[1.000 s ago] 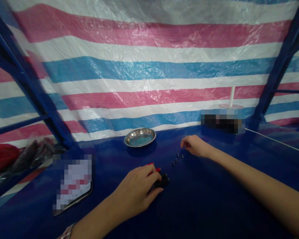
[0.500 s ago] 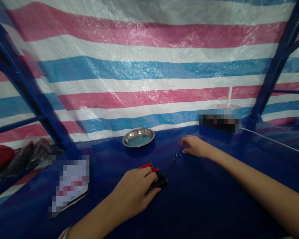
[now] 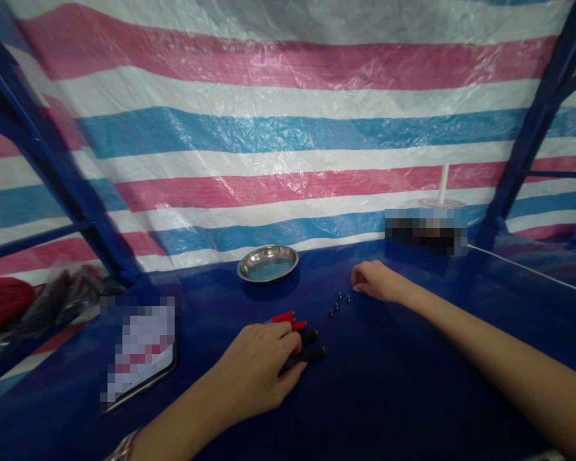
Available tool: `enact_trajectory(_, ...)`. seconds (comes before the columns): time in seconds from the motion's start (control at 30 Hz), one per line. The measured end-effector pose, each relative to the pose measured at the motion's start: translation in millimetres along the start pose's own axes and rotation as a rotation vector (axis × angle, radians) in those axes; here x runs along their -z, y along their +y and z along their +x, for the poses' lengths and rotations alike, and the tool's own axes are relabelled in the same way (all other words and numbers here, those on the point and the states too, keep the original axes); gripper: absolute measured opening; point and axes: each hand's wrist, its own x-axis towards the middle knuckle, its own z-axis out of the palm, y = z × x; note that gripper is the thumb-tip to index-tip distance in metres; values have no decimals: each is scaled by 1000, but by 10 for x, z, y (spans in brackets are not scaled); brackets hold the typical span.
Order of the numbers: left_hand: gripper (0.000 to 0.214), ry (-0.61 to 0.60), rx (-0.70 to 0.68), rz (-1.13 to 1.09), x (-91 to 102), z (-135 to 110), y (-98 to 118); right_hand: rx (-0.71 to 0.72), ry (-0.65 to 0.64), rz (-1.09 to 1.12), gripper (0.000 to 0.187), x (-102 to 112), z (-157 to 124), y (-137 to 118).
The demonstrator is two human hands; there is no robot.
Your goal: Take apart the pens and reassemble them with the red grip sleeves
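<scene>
On the blue table, my left hand lies curled over several pens with red caps and black caps. Its fingers press round them and hide most of their lengths, with the thumb beside the nearest black one. Farther right, my right hand rests low over the table, its fingertips drawn together. Whatever they hold, if anything, is hidden. Just left of those fingertips lie several small, shiny dark beads, apart from the hand. Behind them stands a shallow oval metal dish, bluish inside.
A tablet-like device with a blurred-out screen lies at the left. At the back right is a pixelated object with a white stick above it and a white cable. Blue frame posts and a striped tarp border the table.
The thumb and fingers of my right hand have closed together, narrowing the gap between them. My left hand stays over the pens. The camera view has shifted slightly.
</scene>
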Motion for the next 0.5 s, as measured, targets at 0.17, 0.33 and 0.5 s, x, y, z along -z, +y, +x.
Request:
enact_trajectory(0.17, 8, 23, -5, 33, -19, 6, -14, 15, 87, 55, 8, 127, -54, -139)
enact_trajectory(0.33, 16, 154, 54, 50, -45, 31, -50, 189, 214, 463, 14, 208, -237, -506)
enact_trajectory(0.5, 19, 183, 57, 51, -58, 40, -64, 232, 183, 772, 9, 44, -357, -645)
